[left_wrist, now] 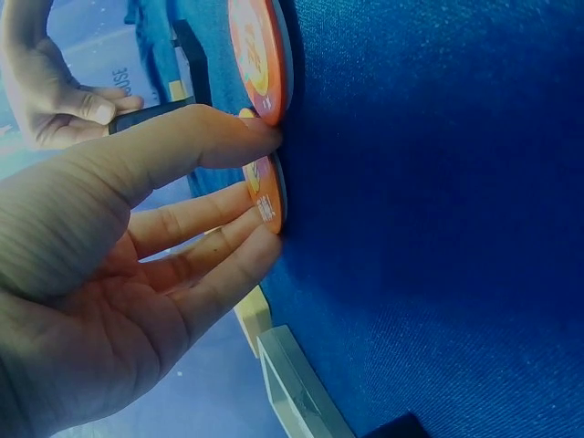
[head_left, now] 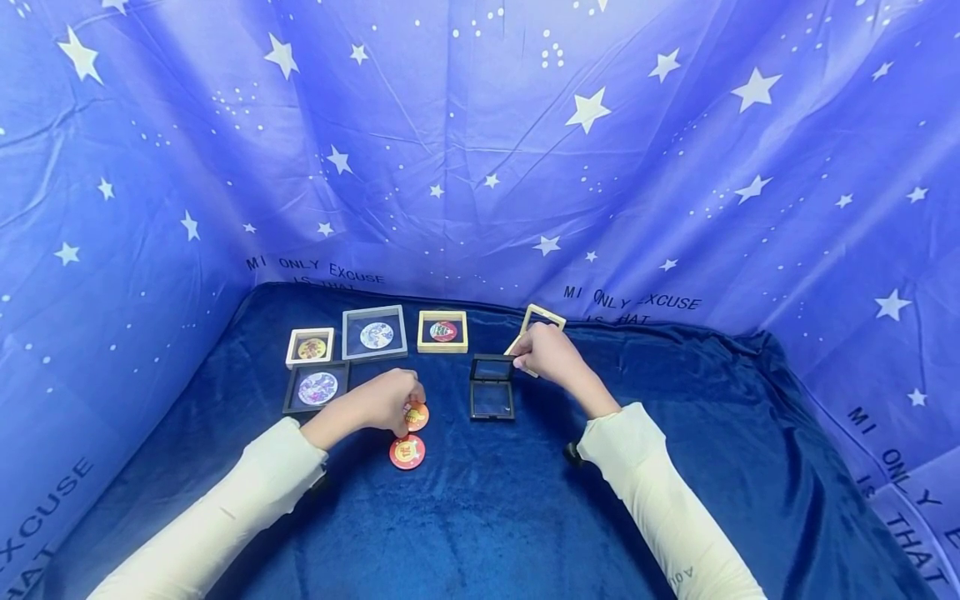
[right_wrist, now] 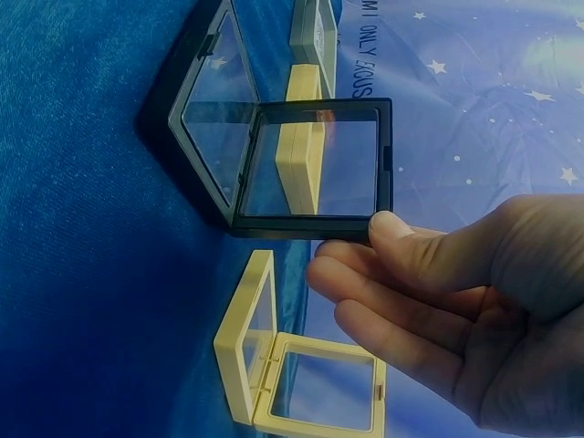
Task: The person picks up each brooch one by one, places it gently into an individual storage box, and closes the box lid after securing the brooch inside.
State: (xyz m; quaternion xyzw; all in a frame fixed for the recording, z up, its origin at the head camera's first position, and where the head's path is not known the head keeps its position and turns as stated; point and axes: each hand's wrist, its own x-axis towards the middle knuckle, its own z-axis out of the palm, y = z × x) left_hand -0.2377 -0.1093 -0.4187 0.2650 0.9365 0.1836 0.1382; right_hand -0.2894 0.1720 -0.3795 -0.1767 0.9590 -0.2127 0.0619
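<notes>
My left hand (head_left: 382, 400) pinches a round orange badge (head_left: 417, 416) on the blue cloth, thumb at one edge and fingertips at the other in the left wrist view. Just nearer to me lies a round red badge (head_left: 407, 452) with a yellow centre. To the right, a square black display frame (head_left: 492, 402) stands hinged open, its clear window facing up. My right hand (head_left: 553, 358) grips a corner of its raised lid (right_wrist: 385, 173) between thumb and fingers. A cream display frame (right_wrist: 260, 365) stands open beside it, partly behind the right hand in the head view.
Along the back left stand several closed frames with round badges inside: a small cream one (head_left: 288, 346), a grey one (head_left: 347, 333), a yellow one (head_left: 442, 349) and a black one (head_left: 288, 400). A starry blue curtain (head_left: 480, 225) borders the cloth-covered table (head_left: 487, 517).
</notes>
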